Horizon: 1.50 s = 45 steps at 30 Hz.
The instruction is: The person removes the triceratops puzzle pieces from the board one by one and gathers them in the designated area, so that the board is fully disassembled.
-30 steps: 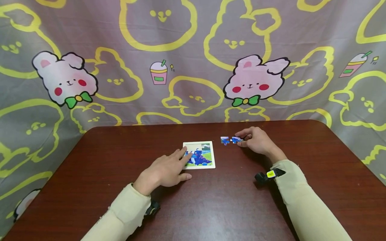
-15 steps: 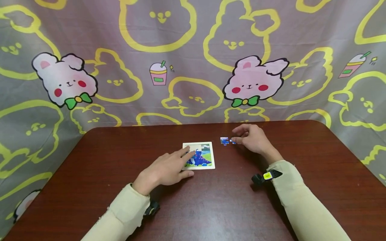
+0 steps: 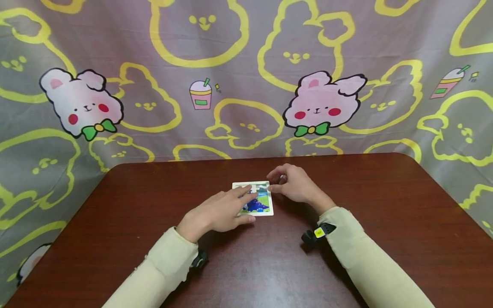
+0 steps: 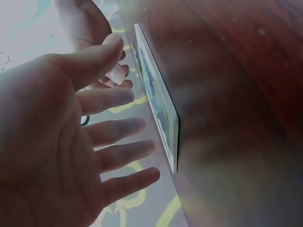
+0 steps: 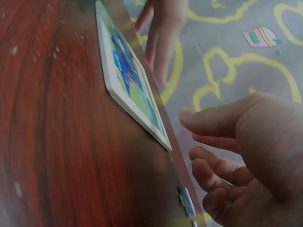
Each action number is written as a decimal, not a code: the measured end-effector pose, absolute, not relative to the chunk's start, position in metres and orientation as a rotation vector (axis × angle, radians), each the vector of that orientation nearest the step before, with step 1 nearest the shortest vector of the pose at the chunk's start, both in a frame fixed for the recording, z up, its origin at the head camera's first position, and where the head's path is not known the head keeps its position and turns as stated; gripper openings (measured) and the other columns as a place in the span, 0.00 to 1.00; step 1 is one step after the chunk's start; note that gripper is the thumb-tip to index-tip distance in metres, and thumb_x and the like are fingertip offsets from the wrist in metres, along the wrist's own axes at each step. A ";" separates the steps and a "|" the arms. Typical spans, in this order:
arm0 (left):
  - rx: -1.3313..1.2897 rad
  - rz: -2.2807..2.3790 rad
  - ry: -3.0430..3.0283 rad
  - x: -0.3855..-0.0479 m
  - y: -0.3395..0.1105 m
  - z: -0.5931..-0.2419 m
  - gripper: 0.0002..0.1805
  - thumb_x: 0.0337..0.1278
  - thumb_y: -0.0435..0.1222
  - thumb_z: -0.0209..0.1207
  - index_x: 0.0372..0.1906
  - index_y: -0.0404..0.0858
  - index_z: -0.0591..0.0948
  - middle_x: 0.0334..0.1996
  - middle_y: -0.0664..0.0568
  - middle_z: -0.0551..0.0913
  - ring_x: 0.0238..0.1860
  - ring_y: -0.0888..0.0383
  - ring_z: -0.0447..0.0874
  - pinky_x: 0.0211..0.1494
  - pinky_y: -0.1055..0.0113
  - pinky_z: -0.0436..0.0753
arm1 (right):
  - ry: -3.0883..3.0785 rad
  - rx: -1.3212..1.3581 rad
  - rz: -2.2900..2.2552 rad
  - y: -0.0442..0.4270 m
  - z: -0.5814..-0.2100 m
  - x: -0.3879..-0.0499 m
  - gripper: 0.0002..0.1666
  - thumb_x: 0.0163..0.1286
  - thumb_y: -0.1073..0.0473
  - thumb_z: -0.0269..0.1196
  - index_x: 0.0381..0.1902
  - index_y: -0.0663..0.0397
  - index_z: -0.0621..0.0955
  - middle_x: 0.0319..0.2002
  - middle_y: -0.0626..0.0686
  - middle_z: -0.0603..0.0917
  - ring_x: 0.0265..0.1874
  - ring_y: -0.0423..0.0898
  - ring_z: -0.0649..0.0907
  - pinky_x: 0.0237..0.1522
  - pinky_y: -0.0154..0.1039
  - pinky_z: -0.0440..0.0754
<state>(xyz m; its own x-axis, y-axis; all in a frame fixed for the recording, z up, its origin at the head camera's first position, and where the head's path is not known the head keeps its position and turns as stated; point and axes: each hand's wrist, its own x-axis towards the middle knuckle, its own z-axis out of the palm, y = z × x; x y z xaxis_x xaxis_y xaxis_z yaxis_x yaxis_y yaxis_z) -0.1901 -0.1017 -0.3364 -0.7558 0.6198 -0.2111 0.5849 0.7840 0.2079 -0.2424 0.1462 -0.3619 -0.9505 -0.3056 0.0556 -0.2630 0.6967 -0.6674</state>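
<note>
A white-framed puzzle board (image 3: 272, 207) with a blue dinosaur picture lies flat; its pale bare area at the upper left is partly covered. Over its left part stretches my left hand (image 3: 221, 211), fingers spread and straight; in the left wrist view the hand (image 4: 52, 127) shows a gap to the board (image 4: 175, 146). My right hand (image 3: 298, 184) is by the board's upper right corner, thumb and forefinger near each other. The right wrist view shows that hand (image 5: 270, 151) with some fingers bent and nothing visibly held. A small blue puzzle piece (image 5: 188, 202) lies beyond the board, part of another beside it.
The board rests on a dark red-brown table (image 3: 254, 265). Behind the table's far edge hangs a grey curtain (image 3: 154, 90) with yellow outlines and rabbit faces. Black straps with small devices are on both wrists.
My right hand has moved left from the loose pieces to the board's corner, and now hides them in the head view. My left hand has shifted slightly right over the board.
</note>
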 end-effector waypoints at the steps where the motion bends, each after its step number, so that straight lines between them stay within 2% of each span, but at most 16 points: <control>1: 0.926 0.180 2.700 -0.191 -0.101 -0.337 0.39 0.77 0.57 0.58 0.84 0.49 0.64 0.86 0.46 0.58 0.84 0.44 0.62 0.81 0.41 0.69 | 2.831 -0.497 -1.084 0.143 -0.363 -0.243 0.18 0.69 0.55 0.75 0.55 0.53 0.88 0.50 0.56 0.86 0.39 0.49 0.82 0.39 0.39 0.81; 5: 0.906 0.176 2.660 -0.192 -0.100 -0.340 0.40 0.76 0.58 0.58 0.85 0.50 0.62 0.87 0.47 0.55 0.83 0.43 0.62 0.81 0.43 0.69 | 2.815 -0.563 -1.029 0.133 -0.365 -0.244 0.18 0.68 0.56 0.76 0.54 0.54 0.89 0.47 0.56 0.86 0.37 0.47 0.82 0.38 0.40 0.81; 9: 0.889 0.179 2.641 -0.192 -0.099 -0.342 0.41 0.76 0.58 0.59 0.85 0.51 0.61 0.87 0.49 0.53 0.84 0.42 0.60 0.81 0.43 0.68 | 2.829 -0.612 -0.996 0.129 -0.368 -0.243 0.18 0.68 0.57 0.76 0.53 0.55 0.89 0.48 0.57 0.85 0.41 0.48 0.83 0.43 0.42 0.83; 21: 0.848 0.153 2.631 -0.191 -0.097 -0.343 0.43 0.74 0.58 0.60 0.86 0.53 0.58 0.88 0.51 0.50 0.87 0.44 0.51 0.83 0.41 0.65 | 2.861 -0.589 -0.968 0.126 -0.370 -0.244 0.16 0.66 0.57 0.77 0.51 0.54 0.90 0.49 0.55 0.83 0.43 0.49 0.83 0.48 0.45 0.83; 45: 0.813 0.109 2.629 -0.187 -0.093 -0.343 0.43 0.76 0.58 0.58 0.87 0.53 0.57 0.89 0.52 0.46 0.88 0.46 0.47 0.83 0.43 0.66 | 2.831 -0.551 -0.961 0.120 -0.365 -0.239 0.15 0.69 0.63 0.74 0.53 0.53 0.91 0.53 0.56 0.81 0.41 0.49 0.81 0.46 0.43 0.83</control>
